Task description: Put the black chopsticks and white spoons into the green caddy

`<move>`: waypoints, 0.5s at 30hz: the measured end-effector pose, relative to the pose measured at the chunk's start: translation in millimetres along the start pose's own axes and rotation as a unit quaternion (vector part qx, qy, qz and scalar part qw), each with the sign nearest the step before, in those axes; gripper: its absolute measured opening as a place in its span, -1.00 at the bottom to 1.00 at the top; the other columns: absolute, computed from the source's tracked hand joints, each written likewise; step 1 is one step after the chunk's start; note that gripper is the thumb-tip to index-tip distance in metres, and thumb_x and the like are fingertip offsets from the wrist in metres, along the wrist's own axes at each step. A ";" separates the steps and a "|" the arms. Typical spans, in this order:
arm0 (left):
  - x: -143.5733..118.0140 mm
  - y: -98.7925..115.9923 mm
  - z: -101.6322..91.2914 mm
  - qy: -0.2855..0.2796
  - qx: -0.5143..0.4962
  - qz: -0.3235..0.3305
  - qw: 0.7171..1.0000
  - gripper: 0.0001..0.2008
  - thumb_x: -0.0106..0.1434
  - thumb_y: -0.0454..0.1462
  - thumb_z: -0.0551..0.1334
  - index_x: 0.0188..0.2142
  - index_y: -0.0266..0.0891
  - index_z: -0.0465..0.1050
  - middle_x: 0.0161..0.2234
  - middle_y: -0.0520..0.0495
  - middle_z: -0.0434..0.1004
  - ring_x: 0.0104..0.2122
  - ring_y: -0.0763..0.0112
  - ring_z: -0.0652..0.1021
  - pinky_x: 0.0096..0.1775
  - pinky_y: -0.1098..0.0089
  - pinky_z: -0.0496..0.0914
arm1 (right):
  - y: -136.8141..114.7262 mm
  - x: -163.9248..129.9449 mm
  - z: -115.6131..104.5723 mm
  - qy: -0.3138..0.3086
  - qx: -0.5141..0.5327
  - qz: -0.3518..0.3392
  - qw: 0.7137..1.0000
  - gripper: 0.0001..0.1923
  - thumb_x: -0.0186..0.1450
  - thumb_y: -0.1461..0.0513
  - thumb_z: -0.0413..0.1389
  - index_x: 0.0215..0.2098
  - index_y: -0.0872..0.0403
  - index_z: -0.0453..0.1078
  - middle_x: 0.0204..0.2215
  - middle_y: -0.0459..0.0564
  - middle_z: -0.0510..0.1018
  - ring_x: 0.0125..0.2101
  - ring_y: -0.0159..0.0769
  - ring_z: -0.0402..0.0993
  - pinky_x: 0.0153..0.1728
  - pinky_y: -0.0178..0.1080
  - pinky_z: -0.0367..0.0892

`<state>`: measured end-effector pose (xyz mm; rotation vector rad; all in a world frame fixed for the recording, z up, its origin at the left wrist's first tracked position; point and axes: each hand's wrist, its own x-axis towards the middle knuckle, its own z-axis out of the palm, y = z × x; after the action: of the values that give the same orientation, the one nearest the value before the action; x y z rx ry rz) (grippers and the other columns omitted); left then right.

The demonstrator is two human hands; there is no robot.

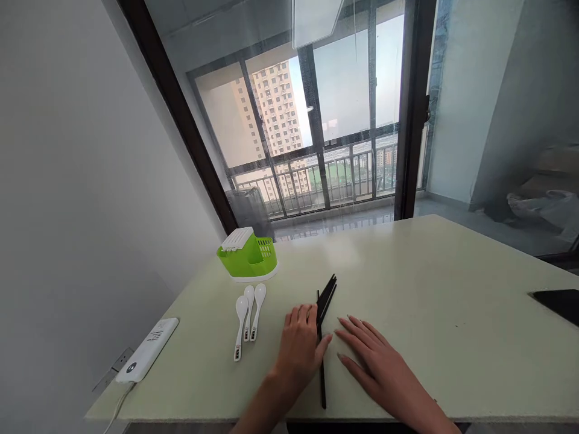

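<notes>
Several black chopsticks [324,304] lie in a loose bundle on the table, their far ends fanned out. One chopstick [322,386] runs at a different angle, straight toward the table's near edge. My left hand [298,337] is curled at the left side of the bundle, with the thumb across the chopsticks; the near ends of most are hidden by it. To the right, my right hand [375,361] rests open, palm down, fingers stretched toward the chopsticks but apart from them. Left of my hands lie three white spoons [249,313], bowls pointing away.
A green and white utensil holder [248,256] stands at the table's far left. A white power bank [149,349] with a cable lies by the left wall. At the right edge is a black flat object [558,304]. A glass door [344,120] stands behind the pale table [429,271].
</notes>
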<state>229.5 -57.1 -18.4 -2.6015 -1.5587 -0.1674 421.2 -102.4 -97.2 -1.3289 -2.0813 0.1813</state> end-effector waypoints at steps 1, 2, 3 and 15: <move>-11.2 -0.1 4.6 0.010 0.002 0.024 1.000 -0.34 0.35 -0.13 0.27 0.35 -0.35 0.21 0.30 -0.31 0.35 0.31 -0.08 0.32 0.28 -0.03 0.30 | 0.2 -0.3 0.5 0.005 0.003 0.000 1.000 -0.54 0.49 0.02 0.02 0.31 -0.13 0.36 0.38 -0.07 0.28 0.37 -0.05 0.17 0.34 0.13 0.22; -22.6 -0.1 9.9 0.026 0.008 0.051 0.998 -0.29 0.34 -0.14 0.28 0.39 -0.36 0.13 0.36 -0.30 0.26 0.37 -0.11 0.22 0.31 -0.04 0.26 | 0.4 -0.6 0.9 0.008 0.004 0.000 1.000 -0.55 0.49 0.03 0.02 0.30 -0.13 0.37 0.37 -0.07 0.29 0.37 -0.05 0.17 0.34 0.14 0.22; -33.6 -0.2 15.5 0.044 0.017 0.077 0.996 -0.24 0.34 -0.15 0.28 0.42 -0.37 0.06 0.41 -0.29 0.16 0.42 -0.13 0.11 0.32 -0.05 0.24 | 0.5 -0.8 1.1 0.010 0.005 0.000 1.000 -0.55 0.49 0.03 0.03 0.29 -0.13 0.37 0.37 -0.07 0.29 0.37 -0.05 0.17 0.34 0.14 0.22; -53.6 -18.6 31.2 0.116 0.097 0.188 0.970 -0.37 0.39 -0.28 0.25 0.39 -0.36 0.13 0.47 -0.24 -0.01 0.45 -0.15 -0.11 0.32 -0.13 0.26 | -0.4 -0.4 0.7 0.012 0.003 0.001 1.000 -0.55 0.48 0.03 0.04 0.30 -0.12 0.37 0.37 -0.07 0.30 0.37 -0.04 0.16 0.33 0.16 0.23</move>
<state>189.2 -90.5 -56.5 -2.5522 -0.9376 -0.2592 420.6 -102.8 -97.7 -1.3228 -2.0590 0.1723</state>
